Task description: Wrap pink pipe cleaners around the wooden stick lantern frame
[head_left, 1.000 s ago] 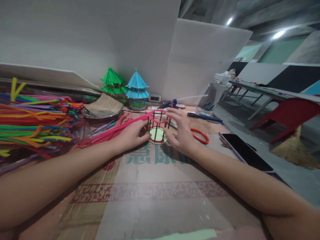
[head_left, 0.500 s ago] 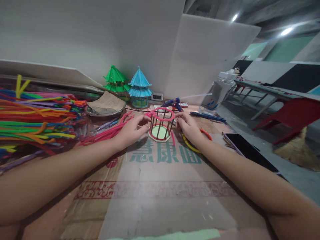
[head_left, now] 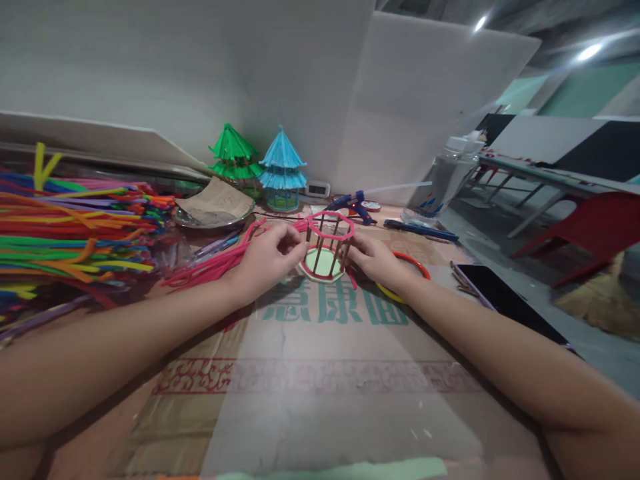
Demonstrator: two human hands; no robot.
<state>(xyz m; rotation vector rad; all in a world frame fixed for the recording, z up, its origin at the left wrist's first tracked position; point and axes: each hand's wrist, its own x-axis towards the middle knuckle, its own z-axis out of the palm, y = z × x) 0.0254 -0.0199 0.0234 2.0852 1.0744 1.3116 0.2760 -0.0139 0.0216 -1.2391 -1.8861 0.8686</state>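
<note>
A small eight-sided pavilion frame (head_left: 326, 265) stands on the cardboard before me, with a pink top ring, thin brown posts and a pale green base edged in red. At its left side, my left hand (head_left: 270, 260) has thumb and fingers curled together against a post. My right hand (head_left: 376, 261) grips the opposite side, its fingertips partly hidden behind the posts. Close to the right hand lies a short pink strip (head_left: 353, 279). Pink pipe cleaners (head_left: 210, 268) lie under and beside the left wrist.
Piles of coloured pipe cleaners (head_left: 75, 233) fill the left. Behind are a metal dish (head_left: 220, 223), green (head_left: 230, 153) and blue (head_left: 283, 167) model pavilions, and a glue gun (head_left: 355, 205). Rightward lie a blue pen-like tool (head_left: 423, 230), orange-yellow ring (head_left: 417, 263) and phone (head_left: 510, 303).
The pavilion frame now leans slightly, its top ring shifted right over the base. My right fingers have dropped from the ring to the posts; the left fingers have curled more.
</note>
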